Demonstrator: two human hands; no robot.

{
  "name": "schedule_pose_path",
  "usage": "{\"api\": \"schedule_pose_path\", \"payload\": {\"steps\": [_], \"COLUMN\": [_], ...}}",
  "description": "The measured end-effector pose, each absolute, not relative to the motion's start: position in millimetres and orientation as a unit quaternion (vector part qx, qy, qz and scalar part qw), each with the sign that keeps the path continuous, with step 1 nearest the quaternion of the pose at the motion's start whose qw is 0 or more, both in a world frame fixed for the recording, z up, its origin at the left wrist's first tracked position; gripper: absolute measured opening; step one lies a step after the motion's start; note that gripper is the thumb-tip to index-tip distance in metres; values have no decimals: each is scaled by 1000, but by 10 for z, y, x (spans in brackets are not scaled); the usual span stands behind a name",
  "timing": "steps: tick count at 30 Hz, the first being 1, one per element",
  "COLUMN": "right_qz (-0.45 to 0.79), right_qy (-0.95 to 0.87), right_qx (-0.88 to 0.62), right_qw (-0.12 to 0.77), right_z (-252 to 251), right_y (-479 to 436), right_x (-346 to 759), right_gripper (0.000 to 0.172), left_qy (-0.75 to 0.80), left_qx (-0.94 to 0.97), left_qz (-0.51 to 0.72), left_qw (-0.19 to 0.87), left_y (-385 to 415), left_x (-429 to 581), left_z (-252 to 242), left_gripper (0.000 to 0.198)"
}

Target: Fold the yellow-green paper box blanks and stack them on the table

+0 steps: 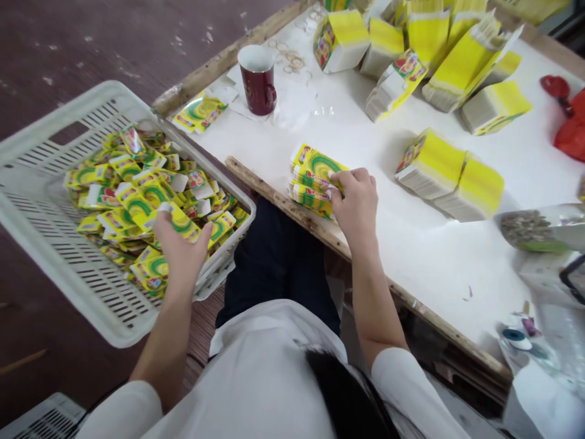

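Observation:
My left hand (180, 247) reaches into a white slotted basket (55, 244) on my left and grips a small folded yellow-green carton (183, 222) on top of the heap inside. My right hand (356, 204) rests on the white table (425, 244) near its front edge. Its fingers pinch the top sheet of a small stack of flat yellow-green cartons (313, 177).
A dark red mug (258, 79) stands at the table's far left corner beside loose rubber bands. Bundles of flat yellow cartons (450, 177) lie mid-table and along the back. A red bag (571, 131) sits at the right edge. A bag of seeds (534, 230) lies at right.

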State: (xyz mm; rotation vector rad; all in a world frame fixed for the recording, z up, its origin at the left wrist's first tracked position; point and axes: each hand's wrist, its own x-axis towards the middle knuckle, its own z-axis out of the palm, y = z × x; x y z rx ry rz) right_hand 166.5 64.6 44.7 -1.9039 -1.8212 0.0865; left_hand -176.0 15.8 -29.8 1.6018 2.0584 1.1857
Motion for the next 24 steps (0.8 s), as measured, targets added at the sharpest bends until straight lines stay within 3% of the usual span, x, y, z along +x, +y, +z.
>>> {"api": "schedule_pose_path", "payload": {"steps": [10,14,18,21,24], "right_qz": [6,19,83,129,198], "right_qy": [-638,-619,-605,-584,-591], "right_qx": [-707,-718,-705,-677,-627], "right_qw": [304,318,360,429,466], "right_z": [412,441,524,651,772], "right_y": [630,666,724,619,342], "right_x": [1625,1603,1670,1687,1556], "right_gripper": [15,24,29,26,24], "left_qy": [603,575,564,526,444], "left_qx": [615,634,624,587,533], "left_qz": [427,412,405,420,465], "left_qw": [275,311,359,451,550], "left_y": [2,-55,-77,-85,-74], "left_x": [-1048,-879,-797,-719,-574], "left_z": [-207,-131,-77,-30,45], "left_gripper": [47,38,37,41,70]}}
